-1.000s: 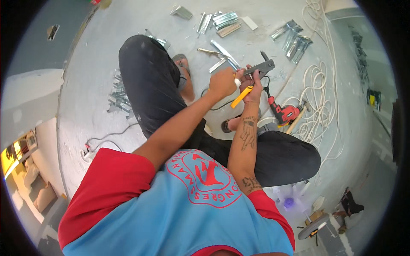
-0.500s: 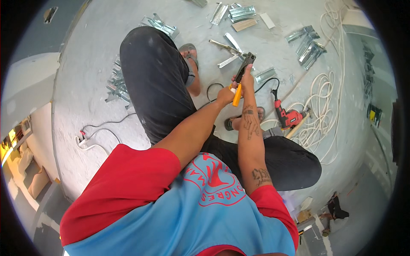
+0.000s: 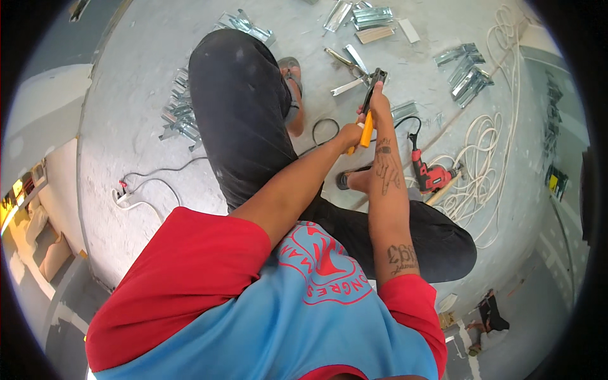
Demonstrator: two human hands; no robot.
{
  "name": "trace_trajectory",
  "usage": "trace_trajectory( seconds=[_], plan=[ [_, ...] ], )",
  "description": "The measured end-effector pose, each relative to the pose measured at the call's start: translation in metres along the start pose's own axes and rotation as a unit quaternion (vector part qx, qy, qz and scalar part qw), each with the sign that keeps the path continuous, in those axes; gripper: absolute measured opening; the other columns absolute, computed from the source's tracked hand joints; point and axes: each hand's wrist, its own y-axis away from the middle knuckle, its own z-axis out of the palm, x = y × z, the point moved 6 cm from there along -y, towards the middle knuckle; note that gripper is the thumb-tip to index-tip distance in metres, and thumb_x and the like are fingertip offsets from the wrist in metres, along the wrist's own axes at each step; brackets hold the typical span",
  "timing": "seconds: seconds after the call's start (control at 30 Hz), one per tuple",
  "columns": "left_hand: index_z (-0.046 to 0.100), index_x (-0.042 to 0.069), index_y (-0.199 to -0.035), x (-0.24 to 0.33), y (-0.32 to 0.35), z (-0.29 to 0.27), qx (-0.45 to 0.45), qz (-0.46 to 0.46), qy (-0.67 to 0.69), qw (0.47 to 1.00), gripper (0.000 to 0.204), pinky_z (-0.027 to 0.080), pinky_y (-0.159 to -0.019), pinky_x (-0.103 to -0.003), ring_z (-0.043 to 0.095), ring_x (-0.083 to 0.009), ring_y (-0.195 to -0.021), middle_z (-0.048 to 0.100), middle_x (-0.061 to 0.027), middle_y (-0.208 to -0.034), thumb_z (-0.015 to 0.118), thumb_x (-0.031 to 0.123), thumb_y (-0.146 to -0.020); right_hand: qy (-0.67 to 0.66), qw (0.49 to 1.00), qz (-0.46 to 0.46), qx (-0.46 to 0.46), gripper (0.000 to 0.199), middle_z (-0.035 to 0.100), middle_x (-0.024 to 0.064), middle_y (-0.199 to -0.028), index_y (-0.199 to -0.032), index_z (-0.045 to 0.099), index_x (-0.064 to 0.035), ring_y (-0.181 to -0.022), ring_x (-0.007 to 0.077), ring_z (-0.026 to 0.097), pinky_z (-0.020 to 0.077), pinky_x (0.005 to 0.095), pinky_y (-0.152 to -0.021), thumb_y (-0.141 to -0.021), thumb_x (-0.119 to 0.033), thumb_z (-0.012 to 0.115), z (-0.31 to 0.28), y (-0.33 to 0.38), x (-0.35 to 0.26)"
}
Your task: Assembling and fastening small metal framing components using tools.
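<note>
Both hands are on one tool: a hand crimper with yellow grips (image 3: 366, 120) and a dark head. Left hand (image 3: 350, 135) is wrapped closed around the lower yellow handle; right hand (image 3: 379, 109) is closed higher up, near the pivot, fingers curled round the shaft. Tool points away from the body, its black head (image 3: 375, 81) tilted up and forward, over a short strip of galvanised metal (image 3: 349, 85) lying on the floor just past the person's knees. Whether the tool's head actually bites the strip can't be told from this view; it looks right at it or touching.

Step in hand, as a judgement: lining up or squeezing the tool on that metal piece. Next move likely calls for a firm two-hand squeeze with the head square to the strip, and the strip kept from sliding.

Around it: the person sits on the concrete floor (image 3: 139, 95), legs in dark trousers. A red power drill (image 3: 429, 174) with black cord lies just right of the right forearm. Coiled white cable (image 3: 487, 152) beyond that. Stacks of bent metal brackets on the left (image 3: 179, 114), upper right (image 3: 467, 71) and top (image 3: 370, 14). White power strip (image 3: 123, 193) well off to the left.
</note>
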Motion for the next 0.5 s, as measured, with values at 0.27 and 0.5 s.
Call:
trace_trajectory(
  seconds=[0.27,0.5],
  plan=[
    [0.058,0.009,-0.084,-0.002,-0.001,0.001,-0.060,-0.042,0.061,0.995,0.072,0.038,-0.041,-0.037,0.045,-0.0203,-0.044,0.050,-0.0066,-0.060,0.024,0.072,-0.089,0.012,0.999,-0.038,0.003,0.075,0.059,0.0185,-0.066,-0.087,0.057,0.0041,-0.054,0.0291,0.061,0.0502,0.0390,-0.050,-0.094,-0.063,0.025,0.008,0.005,-0.006],
    [0.052,0.016,-0.081,-0.006,0.006,0.016,-0.150,-0.118,0.197,0.962,0.057,0.038,-0.042,-0.037,0.042,-0.0175,-0.044,0.047,-0.0029,-0.060,0.028,0.066,-0.092,0.268,0.932,-0.141,0.201,0.087,0.063,0.0209,-0.064,-0.072,0.064,0.0068,-0.067,0.0390,0.065,0.0518,0.0443,-0.069,-0.095,-0.061,0.016,-0.011,-0.049,0.011]
  ],
)
